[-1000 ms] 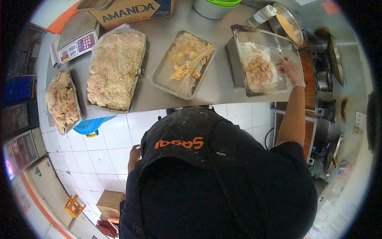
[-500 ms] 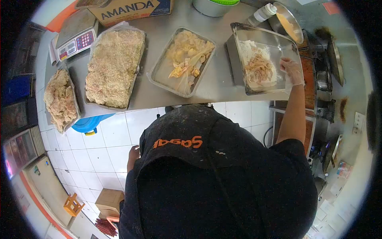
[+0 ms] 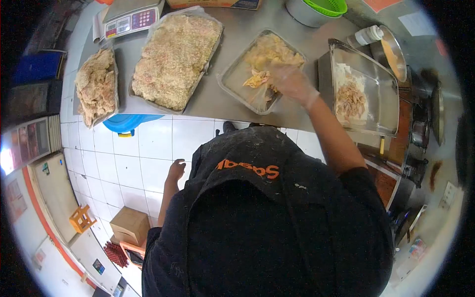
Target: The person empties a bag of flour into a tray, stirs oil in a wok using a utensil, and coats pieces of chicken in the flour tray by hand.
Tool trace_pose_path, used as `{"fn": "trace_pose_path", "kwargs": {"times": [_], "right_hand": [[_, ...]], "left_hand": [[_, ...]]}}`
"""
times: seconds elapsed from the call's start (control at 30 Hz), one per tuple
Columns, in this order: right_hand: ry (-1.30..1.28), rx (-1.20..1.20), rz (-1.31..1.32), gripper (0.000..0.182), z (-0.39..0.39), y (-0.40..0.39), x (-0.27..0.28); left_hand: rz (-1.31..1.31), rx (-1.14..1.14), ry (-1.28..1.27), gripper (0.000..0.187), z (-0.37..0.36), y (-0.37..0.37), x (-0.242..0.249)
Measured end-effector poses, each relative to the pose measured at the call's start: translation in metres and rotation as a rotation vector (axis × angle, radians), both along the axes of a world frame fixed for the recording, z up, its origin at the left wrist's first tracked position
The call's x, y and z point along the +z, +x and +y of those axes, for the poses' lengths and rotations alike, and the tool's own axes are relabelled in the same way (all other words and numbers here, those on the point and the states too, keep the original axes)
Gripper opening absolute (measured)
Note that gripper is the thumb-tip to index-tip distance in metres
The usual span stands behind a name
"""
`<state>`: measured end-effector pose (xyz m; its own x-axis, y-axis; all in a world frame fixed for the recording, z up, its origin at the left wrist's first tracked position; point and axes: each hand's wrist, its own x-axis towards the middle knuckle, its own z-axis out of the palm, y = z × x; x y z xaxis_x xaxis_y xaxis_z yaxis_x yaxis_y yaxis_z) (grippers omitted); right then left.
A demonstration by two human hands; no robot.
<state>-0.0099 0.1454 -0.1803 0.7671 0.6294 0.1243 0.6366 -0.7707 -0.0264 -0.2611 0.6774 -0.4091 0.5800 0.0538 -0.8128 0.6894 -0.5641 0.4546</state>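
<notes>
My right hand (image 3: 293, 84), in a clear plastic glove, is over the right part of a shallow tray (image 3: 228, 85) of yellowish marinated pieces (image 3: 269, 52). Motion blurs its fingers, and whether they hold a piece cannot be made out. My left hand (image 3: 177, 169) hangs bare beside my body above the tiled floor, its fingers apart and nothing in it. To the right of the shallow tray stands a deep metal pan (image 3: 388, 116) with white flour and pale strips of meat (image 3: 350, 100).
Left of the shallow tray are a large tray of coated pieces (image 3: 178, 59) and a smaller one (image 3: 96, 86). Along the back stand a scale (image 3: 131, 22), a green basket (image 3: 329, 6), a bottle (image 3: 365, 37) and a bowl (image 3: 393, 52). Stove burners (image 3: 420, 128) are at the right.
My right hand has moved left from the deep pan to the shallow tray. My left hand shows more fully. The view has shifted, so the table's things appear further right.
</notes>
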Motion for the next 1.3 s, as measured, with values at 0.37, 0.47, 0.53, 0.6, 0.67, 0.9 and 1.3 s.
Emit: {"fn": "trace_pose_path", "kwargs": {"times": [0.37,0.47,0.53,0.6,0.67,0.9,1.3], "right_hand": [[0.449,-0.483,0.744,0.020,0.004,0.032,0.014],[0.965,-0.831,0.999,0.020,-0.012,0.032,0.001],[1.252,-0.885,1.007,0.021,-0.023,0.030,-0.007],[1.812,-0.761,1.300,0.020,-0.028,0.026,0.000],[1.931,-0.753,1.277,0.020,-0.031,0.015,0.039],[1.504,-0.983,0.680,0.028,-0.145,-0.037,0.099],[0.134,-0.049,-0.117,0.024,0.000,-0.001,0.037]], "left_hand": [[-0.036,-0.066,0.150,0.034,0.005,-0.056,0.025],[-0.119,-0.190,0.159,0.033,0.015,-0.079,0.002],[0.078,-0.155,0.211,0.030,-0.003,-0.064,0.040],[0.026,-0.115,0.156,0.029,0.015,-0.076,0.002],[-0.012,0.254,-0.146,0.029,0.041,-0.090,-0.056],[-0.293,-0.164,0.074,0.035,0.006,-0.004,0.008],[-0.206,-0.451,0.145,0.033,0.022,-0.011,-0.042]]}}
